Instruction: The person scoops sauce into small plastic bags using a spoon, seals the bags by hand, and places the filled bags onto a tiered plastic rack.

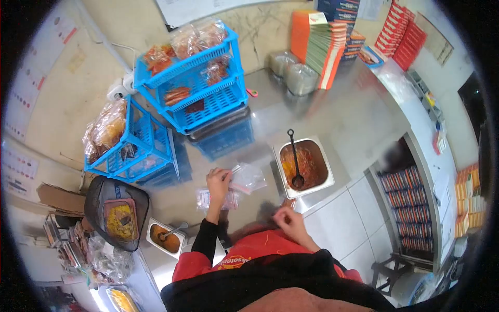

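My left hand [219, 182] pinches the edge of a small clear plastic bag [249, 178] above the steel counter. Just below it lies a stack of clear bags with reddish print [228, 200]. My right hand [291, 221] is near the counter's front edge with its fingers curled in; blur hides whether anything is between them. A small reddish piece [289, 203] shows just beyond its fingertips. Ahead of this hand stands a steel pan [329, 182] of red-orange chopped food [312, 164], with a black ladle [296, 161] resting in it.
Blue tiered baskets [195, 117] of bagged food stand at the back left. A smaller pan [165, 238] with sauce and a ladle sits at lower left, beside a dark tub [117, 208]. Clear containers [301, 79] and stacked orange cartons [332, 54] are at the back.
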The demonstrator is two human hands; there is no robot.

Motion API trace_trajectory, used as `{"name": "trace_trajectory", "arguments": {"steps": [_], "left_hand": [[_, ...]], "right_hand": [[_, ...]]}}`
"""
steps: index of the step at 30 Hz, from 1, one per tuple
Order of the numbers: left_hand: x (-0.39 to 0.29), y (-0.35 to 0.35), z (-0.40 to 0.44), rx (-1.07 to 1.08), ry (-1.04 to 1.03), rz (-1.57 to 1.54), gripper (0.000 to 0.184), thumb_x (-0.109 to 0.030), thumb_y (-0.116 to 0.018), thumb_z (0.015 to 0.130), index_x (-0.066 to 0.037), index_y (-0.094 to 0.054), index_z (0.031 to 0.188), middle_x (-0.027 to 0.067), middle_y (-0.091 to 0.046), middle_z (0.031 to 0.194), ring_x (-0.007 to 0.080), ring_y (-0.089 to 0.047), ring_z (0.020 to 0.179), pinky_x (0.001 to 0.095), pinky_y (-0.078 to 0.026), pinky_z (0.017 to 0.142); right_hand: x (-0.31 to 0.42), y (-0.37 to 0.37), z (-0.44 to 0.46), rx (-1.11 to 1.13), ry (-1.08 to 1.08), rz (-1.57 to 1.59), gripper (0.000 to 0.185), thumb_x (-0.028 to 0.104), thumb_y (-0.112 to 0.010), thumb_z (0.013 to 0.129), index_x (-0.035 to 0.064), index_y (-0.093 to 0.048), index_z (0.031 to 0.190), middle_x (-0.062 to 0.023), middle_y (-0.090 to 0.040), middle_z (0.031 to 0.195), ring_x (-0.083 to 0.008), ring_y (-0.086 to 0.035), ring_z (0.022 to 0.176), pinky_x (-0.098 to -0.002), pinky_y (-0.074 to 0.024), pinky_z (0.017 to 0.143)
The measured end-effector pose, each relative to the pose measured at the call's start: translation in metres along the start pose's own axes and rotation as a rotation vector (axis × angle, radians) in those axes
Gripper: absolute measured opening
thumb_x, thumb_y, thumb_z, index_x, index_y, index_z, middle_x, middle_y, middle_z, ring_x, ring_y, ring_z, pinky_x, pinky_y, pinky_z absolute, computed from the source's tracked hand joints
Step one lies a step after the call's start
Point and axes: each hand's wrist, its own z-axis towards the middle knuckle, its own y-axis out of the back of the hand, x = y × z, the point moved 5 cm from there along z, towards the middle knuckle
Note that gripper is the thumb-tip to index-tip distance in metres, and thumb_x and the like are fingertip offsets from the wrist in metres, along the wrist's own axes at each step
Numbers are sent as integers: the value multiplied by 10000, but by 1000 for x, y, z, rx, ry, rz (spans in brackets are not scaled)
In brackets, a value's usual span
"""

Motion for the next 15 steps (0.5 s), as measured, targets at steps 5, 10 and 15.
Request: {"name": "trace_trajectory", "arguments": {"steps": [5,10,15], "left_hand": [[-39,44,-7,-265,379,-642,95,-27,-682,754,-16,-683,848,17,-561,692,87,-466,626,212,-360,577],[-60,50,-19,-242,475,-859,100,-28,-676,773,-1,-673,869,3,-558,700,54,-450,644,213,-354,580],[-89,70,-19,-354,366,-626,88,-8,-652,761,9,-574,724,12,-491,635,124,-428,597,269,-350,619]], "right_hand": [[42,-67,52,134,-29,481,336,2,-597,819,44,-424,1104,-92,-568,1011,-126,-553,982,-254,-455,808],[58,-90,101,121,-10,596,412,-55,-586,808,52,-349,1127,-124,-587,1017,-144,-572,979,-276,-478,810],[48,-91,92,214,-126,660,383,-39,-619,785,66,-354,1039,-78,-644,833,-118,-618,788,-263,-492,715]]}}
